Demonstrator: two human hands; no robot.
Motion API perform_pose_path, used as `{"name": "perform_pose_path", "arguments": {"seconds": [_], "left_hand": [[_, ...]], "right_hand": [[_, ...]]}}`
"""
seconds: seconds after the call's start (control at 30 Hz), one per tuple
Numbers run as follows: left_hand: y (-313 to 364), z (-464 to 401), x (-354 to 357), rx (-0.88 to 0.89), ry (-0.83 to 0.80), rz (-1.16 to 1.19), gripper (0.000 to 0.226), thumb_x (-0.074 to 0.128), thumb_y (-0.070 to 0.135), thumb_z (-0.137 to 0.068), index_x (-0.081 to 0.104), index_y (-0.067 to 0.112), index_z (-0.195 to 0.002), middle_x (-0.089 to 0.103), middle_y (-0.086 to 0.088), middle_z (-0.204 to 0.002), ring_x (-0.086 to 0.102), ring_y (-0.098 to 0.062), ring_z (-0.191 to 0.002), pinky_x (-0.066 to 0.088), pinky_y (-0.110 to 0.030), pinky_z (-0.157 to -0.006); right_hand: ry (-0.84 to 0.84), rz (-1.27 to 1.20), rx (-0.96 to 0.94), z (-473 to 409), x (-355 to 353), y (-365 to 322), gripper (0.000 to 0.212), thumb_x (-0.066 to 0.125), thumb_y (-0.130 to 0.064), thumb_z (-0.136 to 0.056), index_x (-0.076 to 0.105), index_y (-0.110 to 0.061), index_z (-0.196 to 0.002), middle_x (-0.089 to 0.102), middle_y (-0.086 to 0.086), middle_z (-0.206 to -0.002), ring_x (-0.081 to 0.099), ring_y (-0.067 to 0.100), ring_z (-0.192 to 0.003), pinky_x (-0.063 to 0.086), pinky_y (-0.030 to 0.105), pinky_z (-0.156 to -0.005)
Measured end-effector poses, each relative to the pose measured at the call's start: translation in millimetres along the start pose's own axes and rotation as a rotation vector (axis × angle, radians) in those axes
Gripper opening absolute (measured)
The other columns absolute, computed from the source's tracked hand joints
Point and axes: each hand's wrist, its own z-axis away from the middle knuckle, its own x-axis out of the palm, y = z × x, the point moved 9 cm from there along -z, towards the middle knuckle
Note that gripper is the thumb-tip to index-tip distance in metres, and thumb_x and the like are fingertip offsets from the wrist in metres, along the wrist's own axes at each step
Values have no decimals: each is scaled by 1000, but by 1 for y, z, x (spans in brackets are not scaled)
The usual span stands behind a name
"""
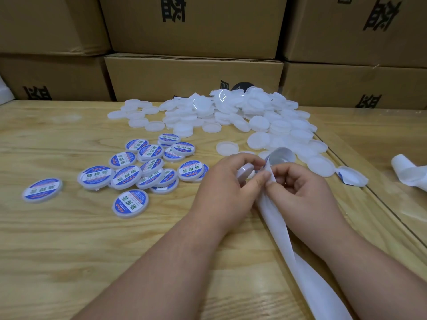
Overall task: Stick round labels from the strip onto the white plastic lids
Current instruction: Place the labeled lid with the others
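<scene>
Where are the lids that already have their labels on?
In the head view, the labelled lids lie clustered on the wooden table, left of the hands and nearer than the pile of plain white lids.

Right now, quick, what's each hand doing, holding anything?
Left hand: closed, gripping a white lid and pinching the label strip.
Right hand: closed, fingers pinching the same label strip.

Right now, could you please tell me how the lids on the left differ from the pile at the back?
The left lids carry blue-and-white round labels; the back pile is bare white. The left lids are a smaller, flatter cluster; the back pile is bigger and heaped. Both are round lids on the wooden table.
</scene>
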Motion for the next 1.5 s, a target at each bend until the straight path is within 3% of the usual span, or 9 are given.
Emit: {"name": "perform_pose_path", "arguments": {"seconds": [0.23, 0.37, 0.53, 0.67, 0.83, 0.97, 1.13, 1.3, 1.5], "left_hand": [[-2, 0, -2, -41, 21, 76, 21, 77, 26, -88, 67, 44, -90, 69, 28, -94, 64, 3, -79, 46, -6, -68], [-1, 0, -4, -42, 37, 74, 22, 73, 23, -90, 66, 43, -88, 68, 31, -90, 63, 8, -77, 45, -5, -67], [0, 1, -4, -40, 33, 105, 15, 79, 27, -86, 70, 39, -90, 70, 27, -95, 65, -5, -82, 47, -7, -70], [-2, 0, -1, -48, 10, 74, 14, 79, 30, -86, 71, 40, -89, 70, 28, -96, 67, -4, -87, 54, -22, -78], [-6, -1, -2, -58, 30, 56, 15, 76, 25, -88, 71, 39, -88, 71, 28, -98, 66, 6, -95, 53, -21, -85], [-7, -2, -4, -61, 57, 47, 18, 71, 20, -90, 70, 38, -87, 69, 31, -92, 65, 7, -85, 50, -11, -72], [-10, -1, -8, -95, 114, 50, 21, 67, 19, -89, 69, 40, -88, 70, 23, -83, 60, -9, -59, 51, -23, -55], [-19, -2, -24, -172, 253, 102, 23, 60, 15, -86, 66, 38, -84, 65, 17, -63, 46, -5, -41, 38, -18, -40], [-31, 0, -42, -266, 421, 205, 18, 59, 15, -80, 67, 32, -83, 59, 15, -55, 48, -9, -46, 39, -20, -44]], "right_hand": [[-56, -16, 22, 1, 3, -2, 18, 62, -22, -84, 76, -31, -91, 65, 24, -83, 54, 14, -63, 44, 18, -54], [-52, -14, 37, 1, 3, -3, 31, 55, -26, -72, 76, -37, -91, 52, 15, -66, 44, 8, -54, 37, 12, -47], [-40, 11, 2, 1, 1, 1, 25, 63, -8, -89, 75, -30, -88, 46, -7, -55, 40, 4, -50, 35, 11, -46], [-26, -23, -3, 1, 1, -1, 17, 66, -12, -88, 74, -27, -87, 58, -9, -61, 50, 2, -55, 41, 11, -51], [-22, 6, 11, 0, -1, 0, 31, 63, -5, -86, 75, -33, -86, 56, -3, -64, 48, 5, -56, 40, 11, -50], [-35, 5, 5, 0, 1, -2, 30, 62, -6, -85, 74, -34, -87, 53, -5, -61, 45, 4, -52, 38, 11, -48], [-39, 21, 21, 0, 1, 0, 32, 59, 1, -84, 74, -28, -86, 53, -5, -60, 45, 6, -52, 38, 12, -48], [-29, 27, 45, 1, 0, 2, 31, 56, -1, -85, 72, -28, -87, 51, 0, -64, 43, 7, -53, 37, 12, -47], [-32, 7, 54, 2, -1, 2, 31, 55, 0, -86, 70, -27, -91, 47, -2, -62, 41, 7, -51, 36, 12, -46]]}}
